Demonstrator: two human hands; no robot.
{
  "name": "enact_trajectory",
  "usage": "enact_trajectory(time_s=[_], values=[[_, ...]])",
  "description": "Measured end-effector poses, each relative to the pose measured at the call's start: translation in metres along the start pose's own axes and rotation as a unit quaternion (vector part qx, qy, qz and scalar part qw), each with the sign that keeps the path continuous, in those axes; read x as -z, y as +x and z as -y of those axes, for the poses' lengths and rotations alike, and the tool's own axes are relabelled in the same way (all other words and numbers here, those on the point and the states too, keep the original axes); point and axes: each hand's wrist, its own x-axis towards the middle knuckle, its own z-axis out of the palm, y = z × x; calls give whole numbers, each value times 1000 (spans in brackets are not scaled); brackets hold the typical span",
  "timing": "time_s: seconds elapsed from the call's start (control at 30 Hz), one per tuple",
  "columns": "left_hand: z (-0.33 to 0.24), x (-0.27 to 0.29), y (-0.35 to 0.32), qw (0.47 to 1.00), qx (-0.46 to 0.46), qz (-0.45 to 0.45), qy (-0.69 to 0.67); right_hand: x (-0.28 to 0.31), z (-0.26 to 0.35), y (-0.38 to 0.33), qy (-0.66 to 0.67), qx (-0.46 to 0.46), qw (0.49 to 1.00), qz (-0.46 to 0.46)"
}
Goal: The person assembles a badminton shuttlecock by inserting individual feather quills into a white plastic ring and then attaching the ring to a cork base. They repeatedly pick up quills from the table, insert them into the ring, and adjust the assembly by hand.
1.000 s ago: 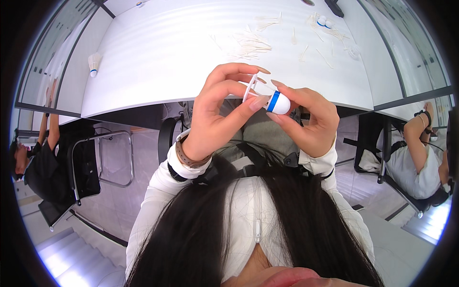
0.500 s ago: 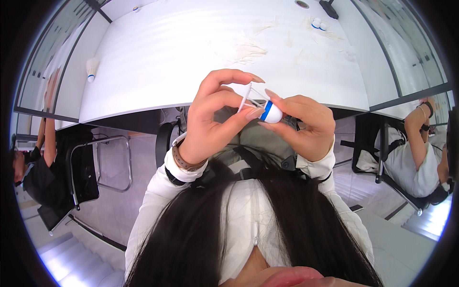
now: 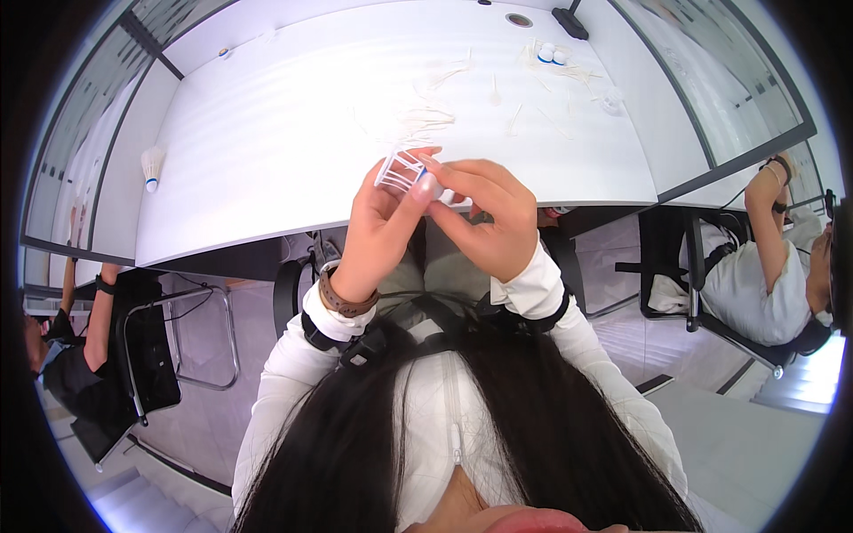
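Just above the table's front edge, both my hands hold a partly built shuttlecock (image 3: 398,172). Its open white frame of thin ribs points up and to the left, and part of the blue band shows by the head. My left hand (image 3: 380,233) is closed around it, the thumb pressed on the rounded white head. From the right, the fingers of my right hand (image 3: 493,209) pinch the head end. Fingers cover most of the head.
Loose pale feather shafts (image 3: 426,117) are scattered across the white table (image 3: 284,115). A whole shuttlecock (image 3: 152,169) lies at the left, and white shuttlecock heads (image 3: 552,56) sit at the far right. Low partitions flank the table; other people sit on both sides.
My hands have moved left in the picture with the shuttlecock. It has turned so more ribs show, and my fingers now cover more of its head. The view has shifted slightly.
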Motion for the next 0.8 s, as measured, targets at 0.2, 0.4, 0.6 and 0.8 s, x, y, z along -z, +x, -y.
enact_trajectory(time_s=[0.2, 0.4, 0.6, 0.8], values=[[5, 16, 15, 996, -35, -64, 45, 12, -20, 12, -51, -8, 995, 86], [11, 54, 39, 970, -44, -21, 240, 31, -66, 13, -162, -42, 974, 151], [24, 65, 43, 981, -32, -59, 184, 13, -90, 5, -154, 15, 970, 189], [23, 72, 40, 983, -11, -22, 183, 0, -97, 11, -222, 22, 954, 202]])
